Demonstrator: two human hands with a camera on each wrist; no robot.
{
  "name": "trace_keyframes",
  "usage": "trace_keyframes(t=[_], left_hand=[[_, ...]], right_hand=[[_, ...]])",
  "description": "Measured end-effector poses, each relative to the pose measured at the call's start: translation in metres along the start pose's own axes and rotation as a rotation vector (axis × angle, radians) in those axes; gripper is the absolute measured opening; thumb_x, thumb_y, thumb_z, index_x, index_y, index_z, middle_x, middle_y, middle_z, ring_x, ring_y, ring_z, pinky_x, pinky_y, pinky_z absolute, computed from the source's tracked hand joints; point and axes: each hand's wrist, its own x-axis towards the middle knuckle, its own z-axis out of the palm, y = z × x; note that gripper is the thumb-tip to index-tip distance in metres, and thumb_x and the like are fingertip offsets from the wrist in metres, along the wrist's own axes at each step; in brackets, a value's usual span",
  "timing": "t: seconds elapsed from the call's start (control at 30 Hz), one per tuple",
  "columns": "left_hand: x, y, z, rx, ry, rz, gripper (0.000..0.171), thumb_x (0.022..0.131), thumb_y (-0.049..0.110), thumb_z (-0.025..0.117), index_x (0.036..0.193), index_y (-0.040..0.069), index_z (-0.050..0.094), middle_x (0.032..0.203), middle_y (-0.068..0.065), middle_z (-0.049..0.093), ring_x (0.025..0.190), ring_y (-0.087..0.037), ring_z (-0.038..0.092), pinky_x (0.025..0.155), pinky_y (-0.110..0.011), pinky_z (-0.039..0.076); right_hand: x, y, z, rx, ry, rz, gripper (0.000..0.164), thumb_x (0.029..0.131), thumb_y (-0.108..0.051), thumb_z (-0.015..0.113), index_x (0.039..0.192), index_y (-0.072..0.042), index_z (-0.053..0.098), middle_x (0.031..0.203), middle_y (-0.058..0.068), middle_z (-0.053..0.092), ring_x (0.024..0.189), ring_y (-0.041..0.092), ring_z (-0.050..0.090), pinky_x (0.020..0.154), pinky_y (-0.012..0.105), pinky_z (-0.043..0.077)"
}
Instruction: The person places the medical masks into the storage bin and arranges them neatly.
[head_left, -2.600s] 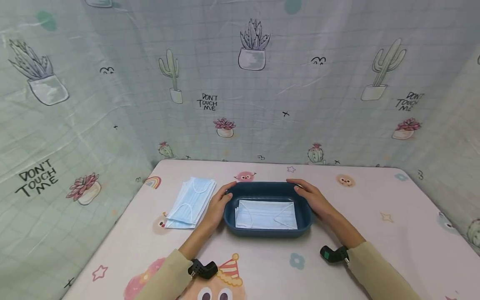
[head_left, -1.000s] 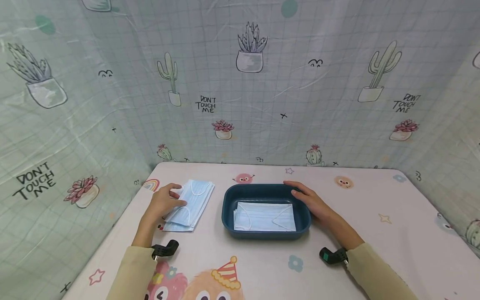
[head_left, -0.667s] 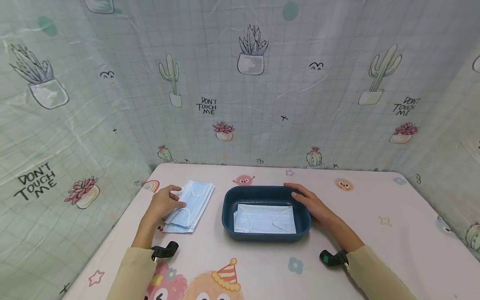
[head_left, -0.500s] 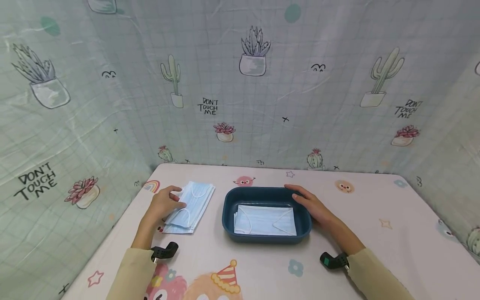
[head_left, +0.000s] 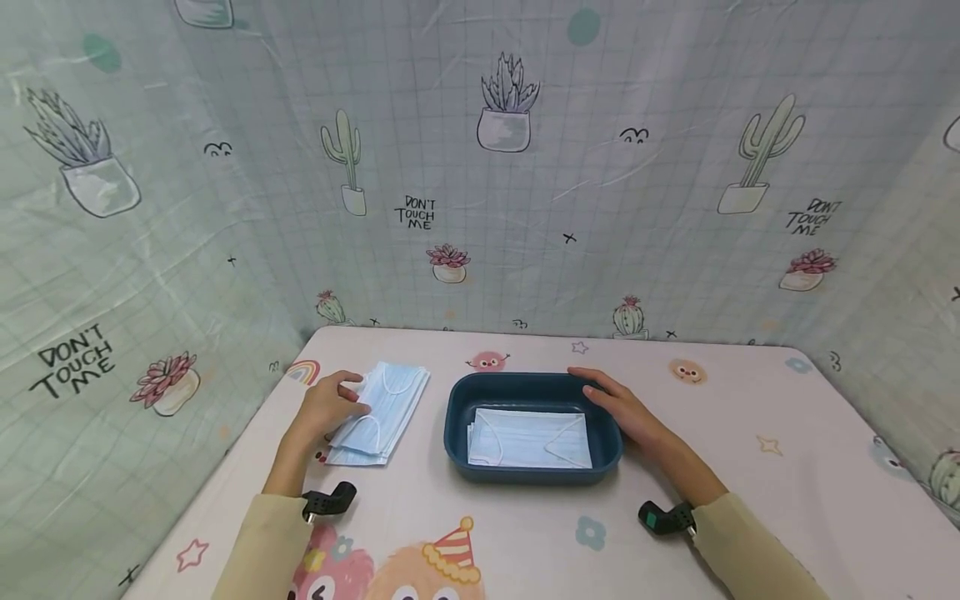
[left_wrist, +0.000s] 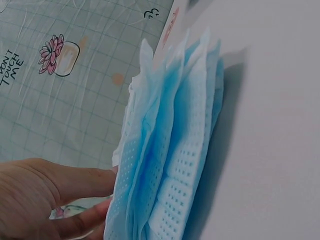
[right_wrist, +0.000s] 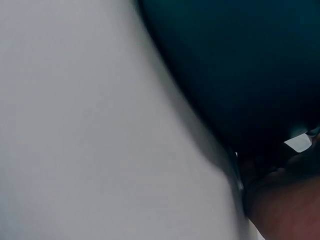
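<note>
A stack of light blue face masks lies on the left of the table, white ear loops showing on top. My left hand rests at its left side, thumb touching the upper mask and fingers loosely bent at the edge. In the left wrist view, the masks' layered pleated ends stand slightly apart beside the thumb. A dark blue oblong basin stands at the middle, more face masks lying flat inside. My right hand holds its far right rim, thumb over the inside and fingers outside.
The table carries a pale cartoon-print cover. A grid-patterned curtain with plant drawings closes off the back and sides. Black wrist cameras are strapped at both sleeve cuffs.
From the basin's left rim, my left hand has moved left to the mask stack, where it has stayed for the last second. My right hand has kept its hold on the basin.
</note>
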Motion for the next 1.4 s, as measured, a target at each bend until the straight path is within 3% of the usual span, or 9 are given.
trace_keyframes(t=[0.9,1.17,1.4], left_hand=[[0.003,-0.0007,-0.0013,-0.052,0.004,-0.008,0.057,0.092,0.009,0.073,0.146,0.008,0.053,0.121,-0.021,0.063,0.1,-0.034,0.062,0.079,-0.045,0.059],[0.0023,0.0023,-0.0024,-0.047,0.007,-0.002,0.056,0.092,0.008,0.073,0.145,0.007,0.054,0.119,-0.02,0.064,0.099,-0.032,0.062,0.077,-0.038,0.056],[0.0001,0.0036,-0.0042,-0.041,0.025,0.015,0.055,0.091,0.007,0.074,0.143,0.006,0.056,0.119,-0.022,0.065,0.098,-0.033,0.063,0.077,-0.04,0.056]], right_hand=[[-0.0021,-0.0056,-0.0005,-0.002,-0.006,0.017,0.05,0.11,-0.032,0.047,0.158,-0.019,0.041,0.17,0.012,0.031,0.16,0.039,0.018,0.126,0.068,0.009],[-0.0024,-0.0033,-0.0011,-0.02,-0.008,0.006,0.05,0.11,-0.031,0.046,0.158,-0.018,0.041,0.17,0.012,0.03,0.16,0.041,0.017,0.125,0.07,0.008],[-0.0012,-0.003,-0.0003,-0.022,-0.005,0.023,0.049,0.11,-0.033,0.046,0.158,-0.022,0.042,0.169,0.011,0.031,0.159,0.04,0.018,0.125,0.07,0.009]])
